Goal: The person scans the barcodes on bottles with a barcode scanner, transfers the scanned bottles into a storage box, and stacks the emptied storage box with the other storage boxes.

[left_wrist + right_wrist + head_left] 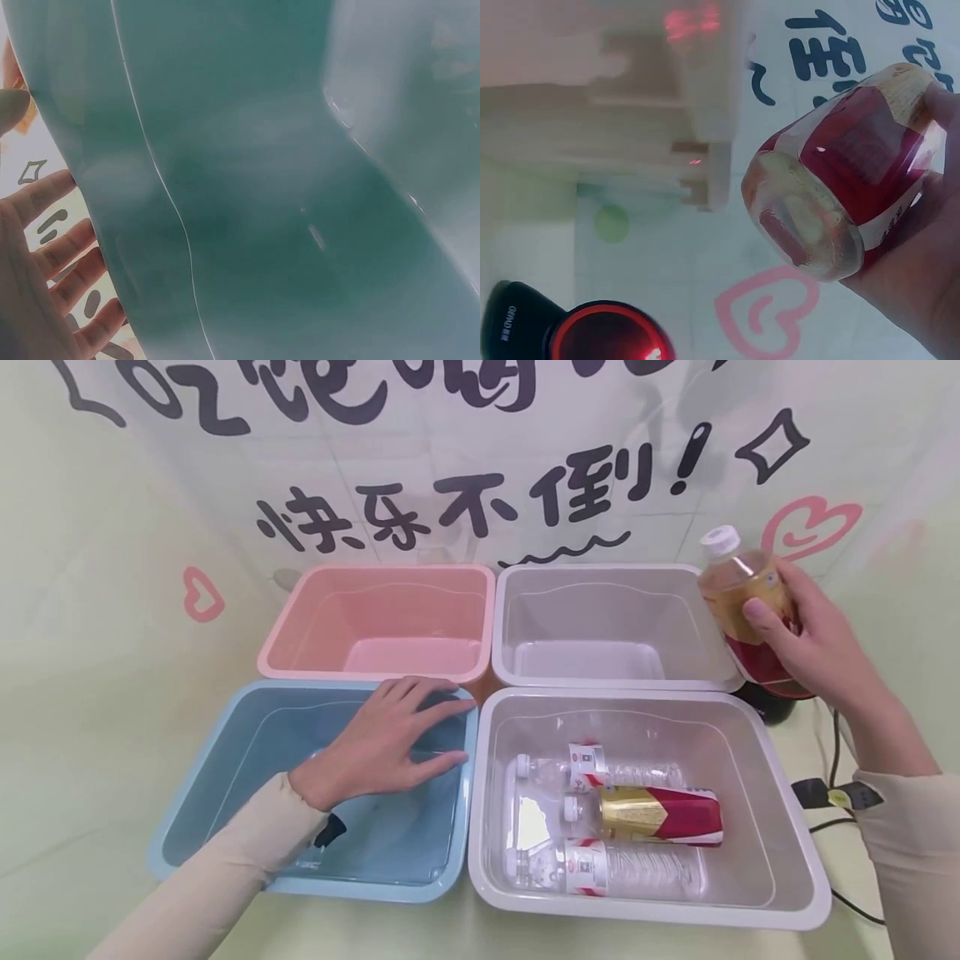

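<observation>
My right hand (821, 635) grips a plastic bottle (738, 602) with a white cap and a gold-and-red label, at the right of the grey bin (592, 685) in the back row. In the right wrist view the bottle's clear base (802, 217) faces the camera. Over the blue bin (240, 710) my left hand (382, 743) is spread, its fingers at the rim. The left wrist view shows those fingers (67, 247) fairly straight along the bin's edge. A second gold-and-red bottle (660, 814) lies in the front grey bin (652, 910) between two clear bottles (637, 870).
A pink bin (375, 677) stands behind the blue one. Right of the grey bins are a round black device (772, 703) and black cables (836, 752). Behind the bins hangs a white sheet (450, 443) with black characters and pink hearts.
</observation>
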A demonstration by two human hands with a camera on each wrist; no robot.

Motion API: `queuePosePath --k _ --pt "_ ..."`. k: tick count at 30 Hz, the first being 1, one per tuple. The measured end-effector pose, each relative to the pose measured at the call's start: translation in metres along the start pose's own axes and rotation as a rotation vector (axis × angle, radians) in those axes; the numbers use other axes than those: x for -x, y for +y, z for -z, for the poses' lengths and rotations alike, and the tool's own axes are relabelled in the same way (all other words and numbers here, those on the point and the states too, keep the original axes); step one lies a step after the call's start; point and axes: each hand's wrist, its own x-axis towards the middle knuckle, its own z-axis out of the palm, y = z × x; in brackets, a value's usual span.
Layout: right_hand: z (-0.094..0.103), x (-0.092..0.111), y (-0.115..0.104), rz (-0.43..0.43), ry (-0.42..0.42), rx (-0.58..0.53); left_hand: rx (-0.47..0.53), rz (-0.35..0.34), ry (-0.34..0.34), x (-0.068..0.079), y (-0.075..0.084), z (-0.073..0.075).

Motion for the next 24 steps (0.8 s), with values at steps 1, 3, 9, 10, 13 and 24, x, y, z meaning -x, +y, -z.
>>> queuePosePath --k 1,3,9,10,13,24 --pt "0.000 -0.003 -0.004 0.011 -0.012 0.013 0.002 -0.001 0.002 0.000 0.000 0.000" --pt "-0.002 -0.010 -0.012 0.021 -0.043 0.038 0.005 -0.005 0.009 0.000 0.000 0.000" --pt "-0.008 -0.031 -0.031 0.032 -0.142 0.085 0.006 -0.016 0.020 0.000 -0.001 0.000" --pt "-0.010 -0.035 -0.033 0.038 -0.153 0.088 0.005 -0.016 0.019 0.000 -0.001 0.000" --pt "-0.015 -0.045 -0.038 0.067 -0.180 0.095 0.005 -0.011 0.015 0.000 -0.001 0.000" --pt "-0.037 -0.069 -0.059 0.170 -0.318 0.235 0.004 -0.015 0.014 0.000 -0.001 -0.001"
